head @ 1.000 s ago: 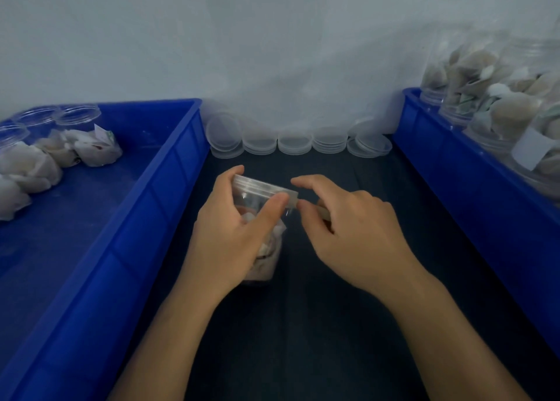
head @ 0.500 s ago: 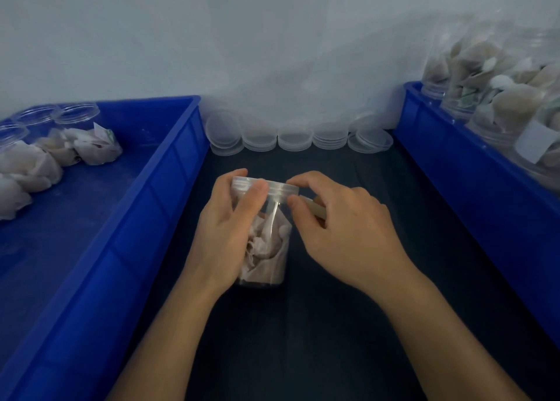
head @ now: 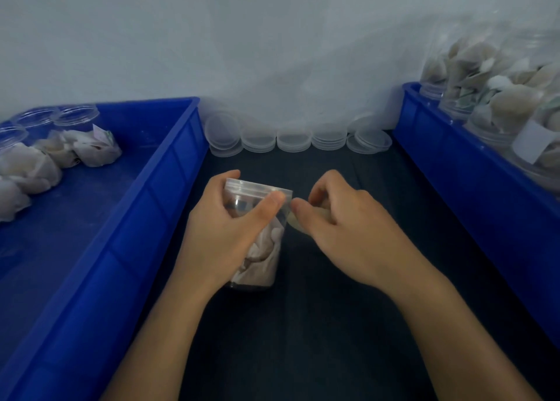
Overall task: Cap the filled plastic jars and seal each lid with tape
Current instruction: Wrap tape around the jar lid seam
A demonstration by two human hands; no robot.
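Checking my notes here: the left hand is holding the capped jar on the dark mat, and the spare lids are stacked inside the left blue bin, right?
Not quite. In the head view the spare lids sit on the dark mat against the wall, between the bins. The left hand does hold the capped jar.

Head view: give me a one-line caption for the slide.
Left hand grips a capped, filled jar while the right hand pinches tape at its lid, between two blue bins.

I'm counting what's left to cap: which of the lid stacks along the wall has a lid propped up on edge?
The leftmost lid stack, beside the left blue bin: its top lid leans upright against the wall, while the other stacks lie flat or nearly so.
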